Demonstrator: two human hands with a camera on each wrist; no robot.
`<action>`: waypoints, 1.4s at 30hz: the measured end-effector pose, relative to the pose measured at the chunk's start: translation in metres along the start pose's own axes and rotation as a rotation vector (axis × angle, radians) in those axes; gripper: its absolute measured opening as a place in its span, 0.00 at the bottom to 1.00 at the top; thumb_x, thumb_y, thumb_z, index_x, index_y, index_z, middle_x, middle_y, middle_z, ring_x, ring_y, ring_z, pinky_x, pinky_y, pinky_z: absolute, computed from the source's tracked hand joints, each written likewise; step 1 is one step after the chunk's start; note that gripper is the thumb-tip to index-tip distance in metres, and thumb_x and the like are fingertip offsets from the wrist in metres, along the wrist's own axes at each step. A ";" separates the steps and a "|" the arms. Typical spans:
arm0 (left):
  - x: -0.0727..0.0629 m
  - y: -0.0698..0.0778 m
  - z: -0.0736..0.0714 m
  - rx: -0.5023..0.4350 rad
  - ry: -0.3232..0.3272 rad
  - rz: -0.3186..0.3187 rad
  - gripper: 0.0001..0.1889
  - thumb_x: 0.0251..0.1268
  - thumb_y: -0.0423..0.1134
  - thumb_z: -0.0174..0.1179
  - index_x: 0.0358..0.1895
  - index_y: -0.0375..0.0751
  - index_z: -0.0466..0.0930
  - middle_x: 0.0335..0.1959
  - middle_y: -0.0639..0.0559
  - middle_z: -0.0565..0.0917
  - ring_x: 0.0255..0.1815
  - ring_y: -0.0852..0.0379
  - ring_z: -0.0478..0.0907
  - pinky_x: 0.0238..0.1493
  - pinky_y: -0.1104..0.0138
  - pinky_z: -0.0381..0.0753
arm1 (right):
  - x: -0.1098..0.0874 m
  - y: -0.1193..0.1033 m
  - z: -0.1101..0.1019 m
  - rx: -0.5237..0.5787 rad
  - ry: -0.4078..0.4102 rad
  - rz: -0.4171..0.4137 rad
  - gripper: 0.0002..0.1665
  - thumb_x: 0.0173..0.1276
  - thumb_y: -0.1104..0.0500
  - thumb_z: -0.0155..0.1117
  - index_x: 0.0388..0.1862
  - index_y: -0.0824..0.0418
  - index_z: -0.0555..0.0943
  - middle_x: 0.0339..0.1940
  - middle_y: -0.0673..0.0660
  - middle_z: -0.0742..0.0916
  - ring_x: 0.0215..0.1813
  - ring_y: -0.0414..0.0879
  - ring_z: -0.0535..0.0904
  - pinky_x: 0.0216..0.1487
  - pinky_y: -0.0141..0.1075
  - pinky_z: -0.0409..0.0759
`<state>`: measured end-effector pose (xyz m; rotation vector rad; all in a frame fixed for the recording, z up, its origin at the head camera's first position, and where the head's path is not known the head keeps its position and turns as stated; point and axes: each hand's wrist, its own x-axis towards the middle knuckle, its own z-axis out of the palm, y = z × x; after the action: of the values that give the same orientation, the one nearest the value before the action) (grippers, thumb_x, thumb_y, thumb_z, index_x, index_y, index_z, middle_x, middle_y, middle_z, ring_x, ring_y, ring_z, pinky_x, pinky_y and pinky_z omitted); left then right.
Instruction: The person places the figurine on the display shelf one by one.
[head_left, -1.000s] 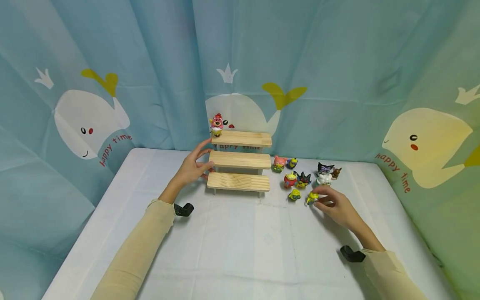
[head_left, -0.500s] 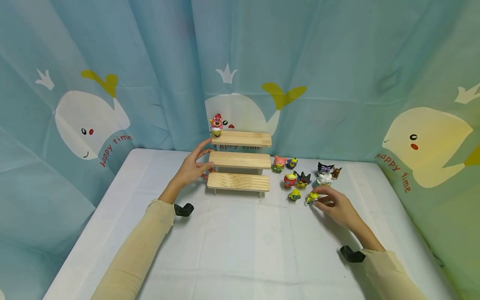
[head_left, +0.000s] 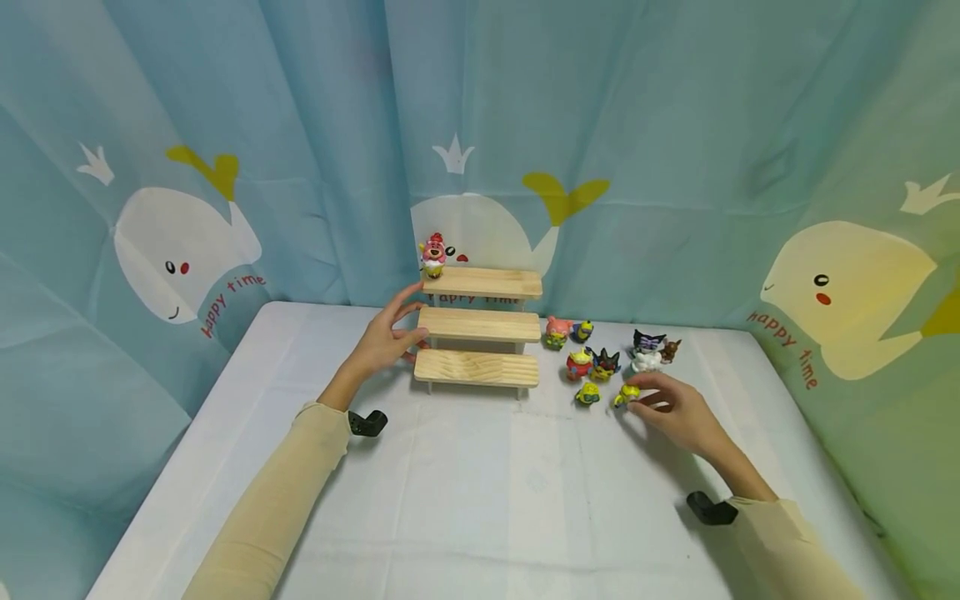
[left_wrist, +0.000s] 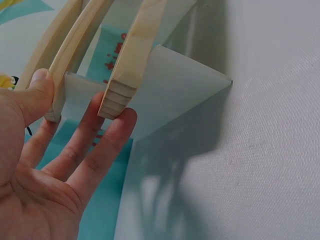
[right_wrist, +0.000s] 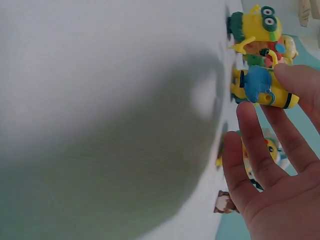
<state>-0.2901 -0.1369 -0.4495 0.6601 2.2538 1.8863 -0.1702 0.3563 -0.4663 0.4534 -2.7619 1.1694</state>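
A three-tier wooden display stand (head_left: 480, 323) with clear side supports stands near the back of the table. My left hand (head_left: 380, 340) grips its left end; in the left wrist view the thumb presses the middle board (left_wrist: 82, 37) while other fingers touch the board ends. On the top tier's left end sits a pink bear figurine (head_left: 433, 257). Right of the stand, my right hand (head_left: 678, 415) pinches a small yellow minion figurine (head_left: 626, 395) between thumb and forefinger, low at the tabletop. The right wrist view shows the minion's blue overalls (right_wrist: 258, 82); whether it touches the table is unclear.
Several figurines stand close by: a goggled yellow one (head_left: 588, 394), a red-suited one (head_left: 579, 364), a dark-eared one (head_left: 605, 364), a pink one (head_left: 557, 332), and a black-and-white one (head_left: 648, 350) beside a brown one (head_left: 670, 351). A whale-print curtain (head_left: 660, 167) hangs behind the table.
The head view has tilted slightly, so everything sits a little lower in it. Both hands keep their places, the left on the stand and the right on the minion figurine.
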 end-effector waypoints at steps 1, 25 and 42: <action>-0.002 0.004 0.000 -0.006 -0.004 -0.001 0.41 0.75 0.32 0.61 0.83 0.62 0.53 0.79 0.31 0.58 0.33 0.27 0.84 0.37 0.33 0.83 | 0.000 -0.001 -0.002 0.002 -0.002 -0.001 0.21 0.67 0.66 0.74 0.58 0.63 0.83 0.53 0.64 0.87 0.43 0.47 0.88 0.42 0.33 0.87; -0.006 0.014 0.001 -0.012 -0.018 0.002 0.41 0.75 0.30 0.61 0.84 0.56 0.51 0.79 0.29 0.57 0.43 0.26 0.85 0.39 0.29 0.81 | 0.026 -0.043 -0.041 -0.009 0.072 -0.072 0.21 0.66 0.67 0.74 0.58 0.63 0.83 0.51 0.61 0.87 0.44 0.33 0.84 0.42 0.23 0.84; -0.005 0.012 0.002 0.002 -0.009 -0.004 0.41 0.75 0.29 0.61 0.84 0.56 0.52 0.79 0.30 0.58 0.45 0.28 0.85 0.38 0.32 0.83 | 0.056 -0.070 -0.041 -0.018 0.069 -0.061 0.20 0.72 0.59 0.71 0.61 0.60 0.82 0.54 0.60 0.87 0.46 0.33 0.85 0.43 0.22 0.83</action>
<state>-0.2819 -0.1361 -0.4395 0.6630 2.2505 1.8754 -0.2020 0.3267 -0.3777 0.4825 -2.6786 1.1236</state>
